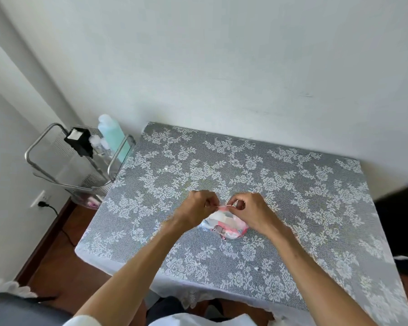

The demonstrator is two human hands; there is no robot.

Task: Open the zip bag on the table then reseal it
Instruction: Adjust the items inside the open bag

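Head view: bag [224,225] lies near centre of lace-covered worktop [292,184]. Left hand [198,208] and right hand [250,211] both curled tight, fingers pinching bag's top edge from either side. Whether seal is open: cannot tell.

Stuffed pink-and-white zip bag [224,225] on the table, top edge up.

Bare lace tablecloth [257,165] on every side of the pinched bag [224,225]. Wall [222,67] well beyond. Metal cart [80,158] far off left, past the table edge.
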